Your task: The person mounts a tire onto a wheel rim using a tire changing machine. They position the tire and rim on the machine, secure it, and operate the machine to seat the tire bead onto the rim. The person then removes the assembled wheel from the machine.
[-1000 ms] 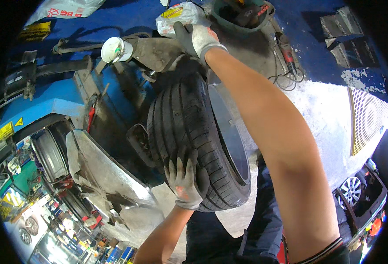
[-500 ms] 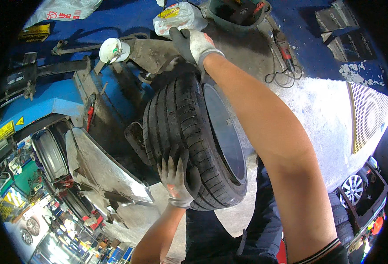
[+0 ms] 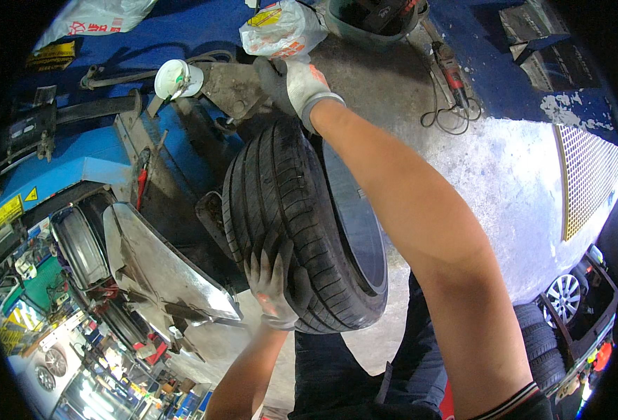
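Note:
A black tyre point(image 3: 281, 203) stands upright on a grey wheel rim point(image 3: 358, 217) in front of me. My left hand point(image 3: 270, 287), in a grey-and-white glove, lies open against the near part of the tread with its fingers spread. At the tyre's far end is my right hand point(image 3: 296, 84), gloved the same way. Its dark fingers reach left and appear stretched out, though their tips are partly lost against the dark parts behind. Whether that hand touches the rubber, I cannot tell. My right forearm crosses over part of the rim.
Left of the tyre is a blue machine point(image 3: 92, 168) with a metal plate point(image 3: 162, 269). A white bucket point(image 3: 178, 79), a plastic bag point(image 3: 281, 29), a dark tub point(image 3: 372, 31) and a corded power tool point(image 3: 450, 73) lie beyond. Stacked tyres point(image 3: 536, 343) stand at right.
My right hand has come down and left, closer to the tyre's far end. The tyre and my left hand appear slightly further left in the view.

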The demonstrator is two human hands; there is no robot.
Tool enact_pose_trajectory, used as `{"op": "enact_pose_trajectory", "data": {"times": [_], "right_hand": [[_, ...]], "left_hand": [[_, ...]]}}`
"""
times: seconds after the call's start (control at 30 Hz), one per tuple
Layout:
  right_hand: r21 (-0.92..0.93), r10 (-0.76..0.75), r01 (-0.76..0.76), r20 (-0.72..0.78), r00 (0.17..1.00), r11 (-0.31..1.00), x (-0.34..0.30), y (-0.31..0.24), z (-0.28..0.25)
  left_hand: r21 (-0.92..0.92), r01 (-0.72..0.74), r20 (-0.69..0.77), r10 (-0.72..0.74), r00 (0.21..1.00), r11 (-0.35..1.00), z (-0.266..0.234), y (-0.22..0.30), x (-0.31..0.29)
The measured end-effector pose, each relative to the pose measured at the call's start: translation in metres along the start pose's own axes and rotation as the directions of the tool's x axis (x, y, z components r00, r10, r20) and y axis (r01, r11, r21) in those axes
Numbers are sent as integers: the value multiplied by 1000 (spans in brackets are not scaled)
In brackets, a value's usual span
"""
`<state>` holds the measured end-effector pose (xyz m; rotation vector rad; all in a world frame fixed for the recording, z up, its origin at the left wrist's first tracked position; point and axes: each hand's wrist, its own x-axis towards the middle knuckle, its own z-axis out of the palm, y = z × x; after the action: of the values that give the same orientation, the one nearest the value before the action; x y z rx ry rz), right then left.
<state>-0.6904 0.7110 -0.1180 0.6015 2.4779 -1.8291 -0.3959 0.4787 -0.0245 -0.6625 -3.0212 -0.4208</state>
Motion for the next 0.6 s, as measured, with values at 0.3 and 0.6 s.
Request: {"op": "enact_pose_trajectory", "data": {"times": [0.3,0.6], "right_hand": [[-40,-63,73,203,977,997,-12,-3,-6],[-309,-105,215,335,936,926,-21,6,18]], "left_hand": [[42,-57,1,57,998,997,3,-22,-14],[7,-57,-42,57,998,998,-1,-24,-24]]}}
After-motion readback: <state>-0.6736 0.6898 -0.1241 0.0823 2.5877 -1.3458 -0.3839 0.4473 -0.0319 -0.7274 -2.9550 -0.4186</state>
